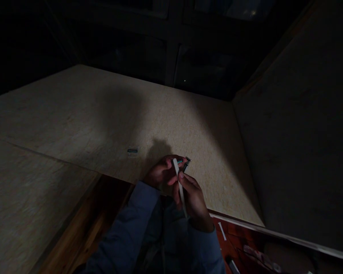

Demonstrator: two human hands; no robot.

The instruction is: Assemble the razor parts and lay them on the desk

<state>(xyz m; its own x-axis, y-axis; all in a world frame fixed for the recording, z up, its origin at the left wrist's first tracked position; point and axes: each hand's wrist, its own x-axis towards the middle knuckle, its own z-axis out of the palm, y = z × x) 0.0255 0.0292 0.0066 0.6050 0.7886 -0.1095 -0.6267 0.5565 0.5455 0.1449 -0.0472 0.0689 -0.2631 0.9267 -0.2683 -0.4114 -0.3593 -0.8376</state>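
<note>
Both my hands meet close together over the near edge of a pale chipboard panel [108, 114] in dim light. My right hand [193, 198] is closed round a thin white stick-like tool [179, 186] that runs up from my wrist to my fingertips. My left hand [161, 174] is curled round a small dark part with a teal end [180, 161]. A small metal tip [188, 160] pokes out just beyond my fingers. Blue sleeves cover both forearms.
A small dark rectangular piece [132, 150] lies on the panel left of my hands. A second large board [300, 144] leans at the right. Below are a wooden floor [85, 228], a white strip [222, 231] and some clutter [260, 258] on reddish floor. The background is dark.
</note>
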